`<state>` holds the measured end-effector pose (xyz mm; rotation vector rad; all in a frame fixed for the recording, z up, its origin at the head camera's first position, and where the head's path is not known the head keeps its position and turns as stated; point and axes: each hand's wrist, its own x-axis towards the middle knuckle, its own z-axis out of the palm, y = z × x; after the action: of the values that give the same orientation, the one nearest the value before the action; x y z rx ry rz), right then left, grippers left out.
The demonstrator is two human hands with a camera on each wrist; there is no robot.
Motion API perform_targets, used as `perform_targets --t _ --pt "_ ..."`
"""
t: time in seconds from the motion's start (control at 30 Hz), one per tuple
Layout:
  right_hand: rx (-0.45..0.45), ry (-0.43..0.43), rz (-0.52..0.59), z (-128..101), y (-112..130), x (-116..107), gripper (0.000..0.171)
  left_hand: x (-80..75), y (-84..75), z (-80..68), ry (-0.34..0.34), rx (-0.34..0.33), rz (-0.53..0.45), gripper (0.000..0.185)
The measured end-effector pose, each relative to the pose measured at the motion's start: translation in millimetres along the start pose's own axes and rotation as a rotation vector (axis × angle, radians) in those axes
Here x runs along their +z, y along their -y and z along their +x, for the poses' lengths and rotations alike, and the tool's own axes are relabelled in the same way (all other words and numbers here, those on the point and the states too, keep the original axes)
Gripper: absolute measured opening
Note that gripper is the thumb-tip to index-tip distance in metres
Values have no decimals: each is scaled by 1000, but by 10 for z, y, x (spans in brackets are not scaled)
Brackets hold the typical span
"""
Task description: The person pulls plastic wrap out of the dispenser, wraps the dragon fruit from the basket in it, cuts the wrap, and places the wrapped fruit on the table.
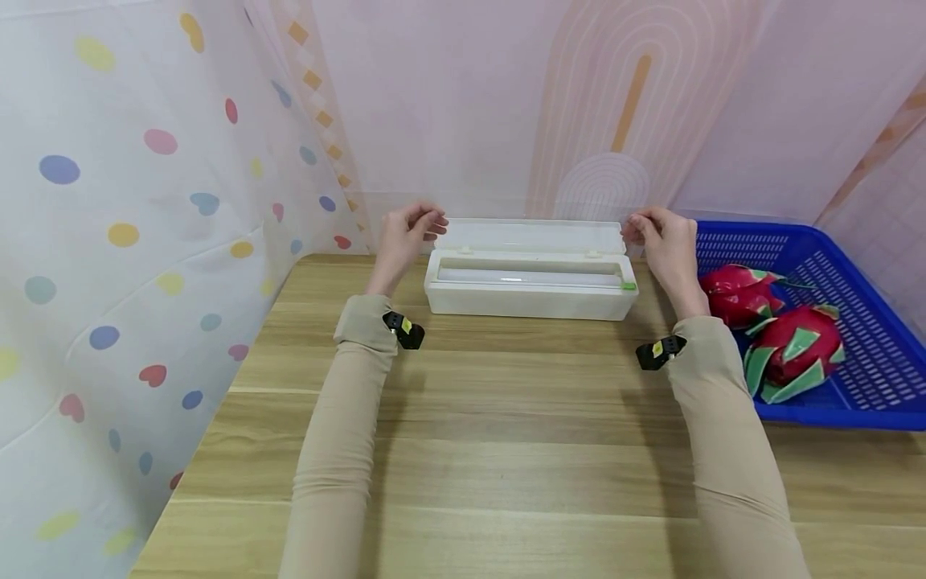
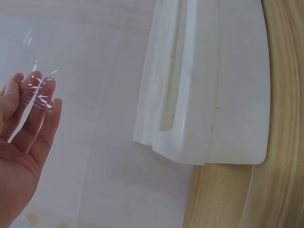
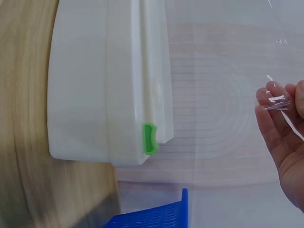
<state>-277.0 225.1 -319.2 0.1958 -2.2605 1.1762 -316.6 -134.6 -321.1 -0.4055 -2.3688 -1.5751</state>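
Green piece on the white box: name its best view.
Right wrist view: the green piece appears close and unobstructed near the end of the white box. The head view shows it small; the left wrist view doesn't show it.

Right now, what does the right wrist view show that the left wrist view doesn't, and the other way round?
Only the right wrist view shows the right hand, the green piece on the box's end and part of the blue basket.

Only the left wrist view shows the left hand and orange diamonds on the curtain.

Both show the white box, the wooden tabletop, the curtain and clear film at the fingers.
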Motion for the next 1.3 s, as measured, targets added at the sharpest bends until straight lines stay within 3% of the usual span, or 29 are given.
perform_targets --t 0.4,0.67,1.3 --pt "8 -63 -12 35 80 -38 25 -42 -119 15 -20 42 8 24" --pt "12 -50 71 61 135 -86 27 -72 -175 47 -34 54 9 25" --pt "10 -7 61 125 322 -220 26 -133 -374 55 -57 83 25 24"
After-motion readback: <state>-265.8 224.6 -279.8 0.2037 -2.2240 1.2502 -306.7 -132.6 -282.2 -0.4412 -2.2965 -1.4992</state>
